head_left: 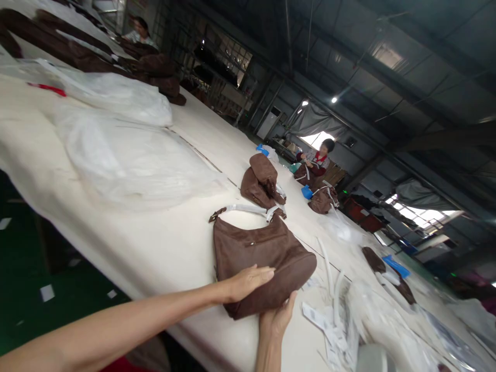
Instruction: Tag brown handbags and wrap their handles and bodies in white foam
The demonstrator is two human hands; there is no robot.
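A brown handbag (pixel 251 248) lies tilted on the long pale table (pixel 186 248), its strap wrapped in white material and pointing away from me. My left hand (pixel 250 283) rests flat on the bag's front, fingers stretched out and close together. Under the bag's lower right edge is my right hand (pixel 277 315), palm up, with its thumb against the side; its other fingers are partly hidden by the bag. Just beyond the strap sits another brown bag (pixel 261 181).
Clear plastic bags (pixel 135 160) spread over the table at left, with brown bags (pixel 158 72) behind. White strips (pixel 329 330) and crumpled plastic (pixel 387 320) lie at right. A person (pixel 320 157) handles a bag across the table; another person (pixel 138 33) is at far left.
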